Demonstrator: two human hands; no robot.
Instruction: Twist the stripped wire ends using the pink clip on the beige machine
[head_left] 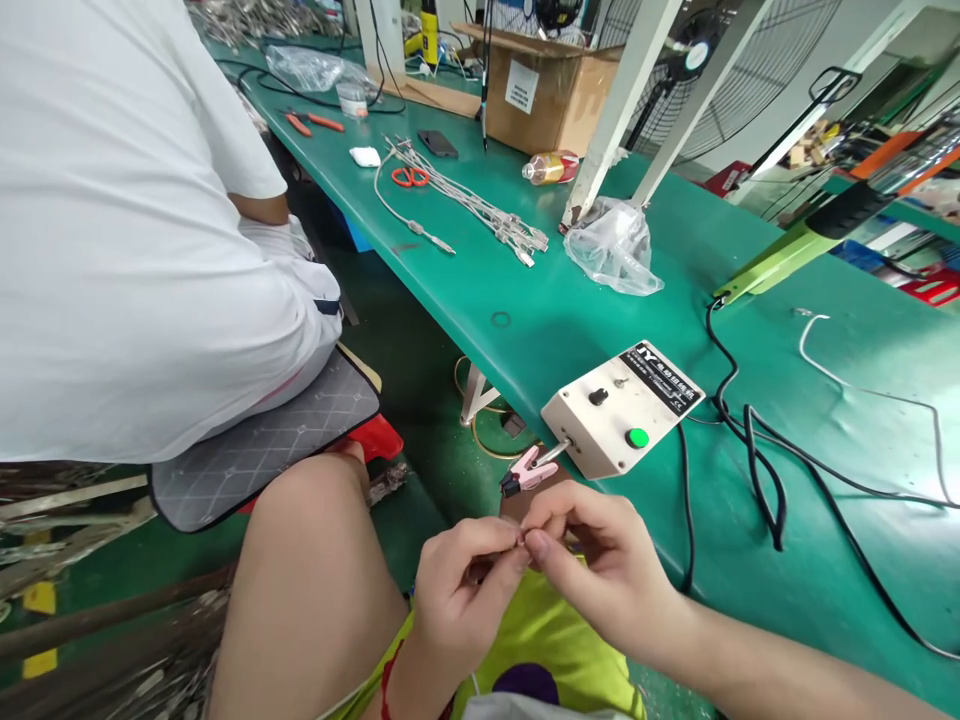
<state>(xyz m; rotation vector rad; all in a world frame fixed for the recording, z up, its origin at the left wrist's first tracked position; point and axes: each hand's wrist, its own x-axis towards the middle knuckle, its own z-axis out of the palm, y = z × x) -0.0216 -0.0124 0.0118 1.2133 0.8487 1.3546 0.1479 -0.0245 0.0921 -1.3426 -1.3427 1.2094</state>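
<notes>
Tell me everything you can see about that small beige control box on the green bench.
The beige control box looks like a plastic case, lying flat and turned at an angle near the front edge of the green bench. Its top carries a black knob, a small toggle switch, a round green button and a black printed label. A metal probe juts from its near end, holding a pink clip. Black cables lie beside it.

Single head view, looking forward and down, close over green bench (570, 310)

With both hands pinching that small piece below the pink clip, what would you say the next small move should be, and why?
Probably lift the pinched piece up to the pink clip. Both the left hand and right hand grip it at their fingertips, just below the clip, which juts from the cream control box at the bench edge. What the piece is cannot be told.
</notes>
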